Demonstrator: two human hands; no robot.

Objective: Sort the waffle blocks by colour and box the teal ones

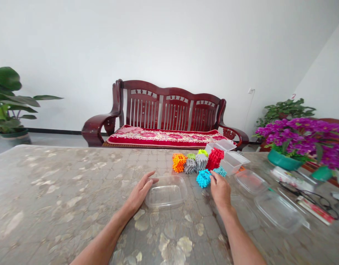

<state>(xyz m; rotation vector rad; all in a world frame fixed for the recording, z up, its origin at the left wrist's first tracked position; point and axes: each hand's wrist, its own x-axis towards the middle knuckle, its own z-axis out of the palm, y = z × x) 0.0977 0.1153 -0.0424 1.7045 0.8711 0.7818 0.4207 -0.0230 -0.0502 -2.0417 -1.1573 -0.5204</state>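
Note:
A clear plastic container sits on the table in front of me. My left hand is at its left rim, fingers stretched out over the edge and thumb beside it. To the right, my right hand has its fingers closed at the right side of a bright blue cluster of interlocking plastic blocks; the exact fingertip grip is partly hidden. A lighter blue cluster lies just behind that hand. Further back stand orange blocks, grey blocks, green blocks and a red stack.
An opened translucent box stands behind the blocks. Clear lids or trays, glasses and a red-and-white packet lie at the right. Purple flowers stand beyond them. A wooden bench is behind the table.

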